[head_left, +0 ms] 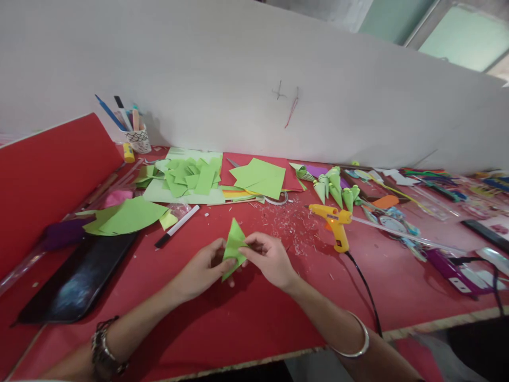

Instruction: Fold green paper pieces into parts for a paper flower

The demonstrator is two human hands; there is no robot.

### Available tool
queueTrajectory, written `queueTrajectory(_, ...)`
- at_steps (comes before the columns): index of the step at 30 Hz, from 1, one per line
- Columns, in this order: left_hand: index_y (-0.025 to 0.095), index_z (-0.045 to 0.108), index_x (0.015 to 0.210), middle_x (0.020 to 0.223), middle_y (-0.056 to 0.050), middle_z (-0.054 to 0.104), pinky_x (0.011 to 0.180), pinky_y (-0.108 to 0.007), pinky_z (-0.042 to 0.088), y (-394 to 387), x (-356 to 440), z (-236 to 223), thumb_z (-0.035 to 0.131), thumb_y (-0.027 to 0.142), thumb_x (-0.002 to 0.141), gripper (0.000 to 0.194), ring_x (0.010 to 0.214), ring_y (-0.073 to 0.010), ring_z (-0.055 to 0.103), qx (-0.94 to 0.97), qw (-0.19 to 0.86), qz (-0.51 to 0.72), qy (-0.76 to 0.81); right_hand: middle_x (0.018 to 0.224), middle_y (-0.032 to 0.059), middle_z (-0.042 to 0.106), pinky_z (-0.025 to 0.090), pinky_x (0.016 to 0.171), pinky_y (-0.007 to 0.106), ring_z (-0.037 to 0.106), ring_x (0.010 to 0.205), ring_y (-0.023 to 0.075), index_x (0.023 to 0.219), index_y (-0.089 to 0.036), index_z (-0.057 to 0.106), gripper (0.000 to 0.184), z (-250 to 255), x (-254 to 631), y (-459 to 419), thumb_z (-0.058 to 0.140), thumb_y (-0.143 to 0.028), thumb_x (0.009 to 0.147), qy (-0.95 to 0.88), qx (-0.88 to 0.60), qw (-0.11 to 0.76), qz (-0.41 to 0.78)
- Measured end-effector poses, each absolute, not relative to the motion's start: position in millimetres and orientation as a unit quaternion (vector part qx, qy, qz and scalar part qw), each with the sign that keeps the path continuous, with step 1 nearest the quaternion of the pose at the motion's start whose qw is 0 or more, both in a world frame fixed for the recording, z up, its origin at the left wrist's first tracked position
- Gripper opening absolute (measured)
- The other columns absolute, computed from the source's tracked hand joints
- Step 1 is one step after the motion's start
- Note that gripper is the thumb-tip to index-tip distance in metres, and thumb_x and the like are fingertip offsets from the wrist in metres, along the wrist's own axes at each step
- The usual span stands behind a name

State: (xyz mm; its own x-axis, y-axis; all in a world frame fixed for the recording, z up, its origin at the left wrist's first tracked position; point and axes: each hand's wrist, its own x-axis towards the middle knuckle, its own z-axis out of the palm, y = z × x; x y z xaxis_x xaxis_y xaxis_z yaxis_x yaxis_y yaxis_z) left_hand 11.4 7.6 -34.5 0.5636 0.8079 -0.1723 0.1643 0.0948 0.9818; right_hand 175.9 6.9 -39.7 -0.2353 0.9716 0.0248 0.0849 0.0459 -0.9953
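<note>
A small piece of green paper (234, 242), folded to a pointed shape, is held between both hands above the red table (254, 318). My left hand (207, 269) grips its lower left side, thumb in front and fingers behind. With thumb and fingers, my right hand (270, 259) pinches the paper's right edge. To the right lies a yellow glue gun (334, 223) on its side, its cord trailing to the table's front edge. Behind the hands, a larger green sheet (260, 178) rests over other coloured papers. Several rolled green paper cones (334, 185) are grouped farther right.
Cut green pieces (191, 175) are heaped at the back left. A marker (177, 226), a dark tablet-like device (79, 281) and green curved sheets (127, 216) lie left. A pen cup (137, 139) stands by the white wall. A purple power strip (457, 273) lies right.
</note>
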Motion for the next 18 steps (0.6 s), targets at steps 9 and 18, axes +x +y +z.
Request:
queueTrajectory(9, 0.015, 0.055, 0.081, 0.068, 0.0, 0.057, 0.057, -0.022, 0.041, 6.8, 9.2, -37.0, 0.039, 0.038, 0.084, 0.029, 0.061, -0.0128, 0.051, 0.706, 0.496, 0.26, 0.433, 0.062, -0.0023, 0.056, 0.042, 0.054, 0.02, 0.051, 0.057, 0.0087, 0.069, -0.017, 0.057, 0.013, -36.4, 175.6, 6.0, 0.055, -0.028, 0.074, -0.615, -0.456, 0.419, 0.488)
queueTrajectory(18, 0.013, 0.051, 0.07, 0.059, 0.0, 0.055, 0.052, -0.022, 0.038, 5.8, 13.3, -35.9, 0.033, 0.042, 0.084, 0.037, 0.055, -0.013, 0.048, 0.698, 0.515, 0.248, 0.431, 0.062, -0.0039, 0.053, 0.04, 0.053, 0.02, 0.051, 0.056, 0.0085, 0.083, -0.018, 0.049, 0.01, -36.5, 174.4, 6.3, 0.053, -0.024, 0.075, -0.611, -0.456, 0.426, 0.488)
